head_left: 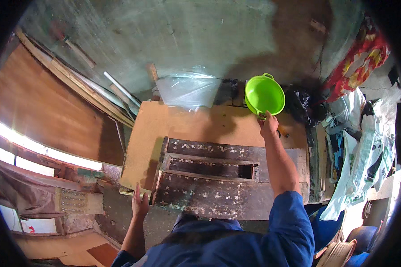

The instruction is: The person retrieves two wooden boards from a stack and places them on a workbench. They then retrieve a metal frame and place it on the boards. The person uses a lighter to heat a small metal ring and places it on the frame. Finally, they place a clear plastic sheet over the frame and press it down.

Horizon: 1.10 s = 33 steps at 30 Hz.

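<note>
My left hand (pixel 140 202) is spread beside the table (pixel 145 129); my right hand (pixel 268 124) grips the bowl (pixel 263 94) by its near end. Left to right: one crinkled clear plastic sheet (pixel 189 89), one dark, pale-flecked wooden panel (pixel 200 196) with one long recess (pixel 205 169), one round green plastic bowl over the table's far edge.

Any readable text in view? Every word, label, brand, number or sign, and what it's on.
None readable.
White crinkled plastic bags: faint greenish markings, too blurred to read.
White flat panel at lower left: small red mark, too small to make out.
Lime-green round plastic basin: no lettering visible.
Dark, white-speckled wooden panel: no lettering visible.
</note>
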Motion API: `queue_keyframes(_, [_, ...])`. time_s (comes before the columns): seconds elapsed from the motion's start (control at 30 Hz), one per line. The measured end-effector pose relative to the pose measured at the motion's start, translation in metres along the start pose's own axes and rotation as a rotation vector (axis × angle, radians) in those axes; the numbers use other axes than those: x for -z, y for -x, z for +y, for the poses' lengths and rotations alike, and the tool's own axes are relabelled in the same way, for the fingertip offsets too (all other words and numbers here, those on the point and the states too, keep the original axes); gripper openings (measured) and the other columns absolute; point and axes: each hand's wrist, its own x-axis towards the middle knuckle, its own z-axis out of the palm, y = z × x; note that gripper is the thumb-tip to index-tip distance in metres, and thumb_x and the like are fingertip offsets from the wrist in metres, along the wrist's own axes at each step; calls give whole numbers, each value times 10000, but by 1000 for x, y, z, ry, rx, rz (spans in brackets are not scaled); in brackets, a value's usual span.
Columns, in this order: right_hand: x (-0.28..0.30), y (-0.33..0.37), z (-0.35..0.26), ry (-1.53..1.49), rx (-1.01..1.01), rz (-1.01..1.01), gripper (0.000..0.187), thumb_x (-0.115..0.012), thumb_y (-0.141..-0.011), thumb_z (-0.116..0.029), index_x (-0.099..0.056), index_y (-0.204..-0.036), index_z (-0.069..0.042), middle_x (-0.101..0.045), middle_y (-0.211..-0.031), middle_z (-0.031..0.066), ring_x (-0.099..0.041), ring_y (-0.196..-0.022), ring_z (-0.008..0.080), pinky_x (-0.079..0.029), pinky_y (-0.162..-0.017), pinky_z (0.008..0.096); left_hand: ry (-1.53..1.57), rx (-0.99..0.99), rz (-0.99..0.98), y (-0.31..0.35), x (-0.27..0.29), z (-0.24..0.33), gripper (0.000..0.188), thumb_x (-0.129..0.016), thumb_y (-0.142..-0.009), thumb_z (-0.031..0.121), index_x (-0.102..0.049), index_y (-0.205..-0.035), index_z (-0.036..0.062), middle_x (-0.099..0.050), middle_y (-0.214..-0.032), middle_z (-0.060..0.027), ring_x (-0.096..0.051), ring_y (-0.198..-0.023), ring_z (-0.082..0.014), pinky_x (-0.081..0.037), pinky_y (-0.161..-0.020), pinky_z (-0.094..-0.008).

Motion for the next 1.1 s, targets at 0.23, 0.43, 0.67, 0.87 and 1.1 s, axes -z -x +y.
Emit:
queue_keyframes(0.23, [-25, -31, 9, -104, -205, -177, 294, -589, -964, -217, -486, -1155, -18, -593, -902, 134, -609, -696, 226, -571, -632, 366, 23, -16, -2, -26, 6, -30, 611, -526, -941, 177, -299, -1470, -26, -392, -1453, -274, -391, -1345, -409, -330, -1106, -434])
queue_keyframes(0.43, [-22, -10, -8, 33, -185, -157, 273, -617, -950, -308, -544, -1060, -69, -598, -907, 88, -618, -760, 208, -545, -618, 353, 44, -112, 14, -81, -9, -40, 609, -541, -949, 179, -297, -1480, 10, -358, -1482, -259, -325, -1381, -424, -269, -1142, -450])
queue_keyframes(0.67, [-26, 46, 20, 329, -240, -113, 234, -625, -929, -319, -575, -843, -107, -612, -741, 29, -601, -625, 171, -509, -558, 328, -38, -167, 203, -126, -50, -66, 575, -496, -958, 186, -308, -1482, 41, -252, -1540, -245, -171, -1424, -475, -146, -1166, -538])
queue_keyframes(0.87, [-5, 104, 7, 1036, 26, -90, 288, -641, -899, -315, -664, -966, -36, -655, -737, 88, -636, -653, 189, -523, -560, 348, -37, -92, 215, -114, -57, -68, 548, -441, -973, 192, -310, -1484, 43, -229, -1557, -223, -127, -1447, -449, -116, -1175, -532])
queue_keyframes(1.1, [115, 80, -17, 1559, 320, 203, 324, -665, -829, -315, -686, -1013, -49, -693, -971, 178, -653, -927, 381, -511, -818, 458, 78, -84, 209, -117, -67, -63, 529, -409, -992, 230, -324, -1484, 56, -237, -1558, -214, -139, -1448, -443, -127, -1173, -524])
